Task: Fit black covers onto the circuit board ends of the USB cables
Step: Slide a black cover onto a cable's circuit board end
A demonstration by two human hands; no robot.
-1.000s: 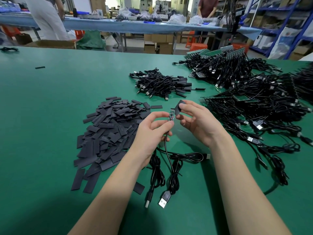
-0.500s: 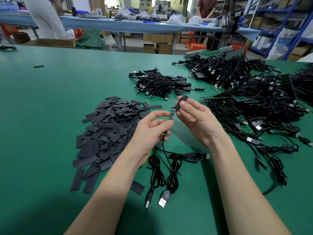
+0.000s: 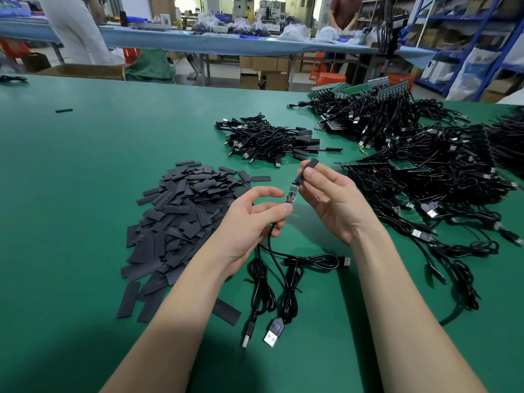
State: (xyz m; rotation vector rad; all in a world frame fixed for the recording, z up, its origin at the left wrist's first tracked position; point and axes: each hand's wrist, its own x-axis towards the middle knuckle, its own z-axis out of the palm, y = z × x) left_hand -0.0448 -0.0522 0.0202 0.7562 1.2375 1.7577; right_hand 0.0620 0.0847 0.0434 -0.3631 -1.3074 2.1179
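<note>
A left hand [image 3: 252, 219] is pinching a small green circuit board [image 3: 291, 194] on a glossy black cable [image 3: 272, 251]; the right hand [image 3: 331, 199] is pinching a matte black cover [image 3: 307, 170] over its tip.

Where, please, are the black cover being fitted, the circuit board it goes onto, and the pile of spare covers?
black cover [image 3: 307, 170], head view, on its upper half above the fingertips.
circuit board [image 3: 291, 194], head view, on its exposed green face.
pile of spare covers [image 3: 181, 211], head view, on the heap's middle.

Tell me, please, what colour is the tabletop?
Green; the tabletop shows plainly in the head view.
</note>
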